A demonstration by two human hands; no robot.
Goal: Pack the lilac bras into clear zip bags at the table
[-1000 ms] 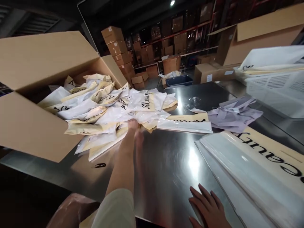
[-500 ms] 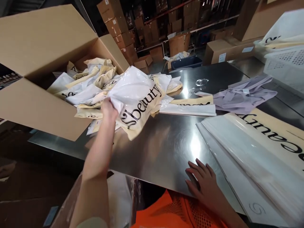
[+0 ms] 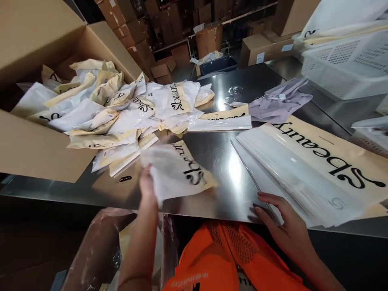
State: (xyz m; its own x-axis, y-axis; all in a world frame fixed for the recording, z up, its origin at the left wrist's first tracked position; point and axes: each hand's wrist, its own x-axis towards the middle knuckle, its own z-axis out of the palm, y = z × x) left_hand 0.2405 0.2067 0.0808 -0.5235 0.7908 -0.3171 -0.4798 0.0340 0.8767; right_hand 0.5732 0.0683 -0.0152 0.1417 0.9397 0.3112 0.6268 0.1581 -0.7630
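Note:
My left hand grips the edge of a white and cream plastic bag with black lettering, held over the metal table and slightly blurred. To its upper left, a heap of similar filled bags spills out of a large cardboard box. My right hand is open, fingers apart, at the left edge of a stack of flat bags. Its fingertips are by the lower sheets of that stack; whether they touch is hard to tell.
A crumpled lilac cloth item lies behind the flat stack. White perforated baskets stand at the right. A clear plastic liner hangs below the table's front edge. Further back are stacked cartons and a dark blue bin.
My left hand has brought the bag down from the heap, toward the table's front edge. My right hand has shifted right, to the flat stack's edge. The view has turned.

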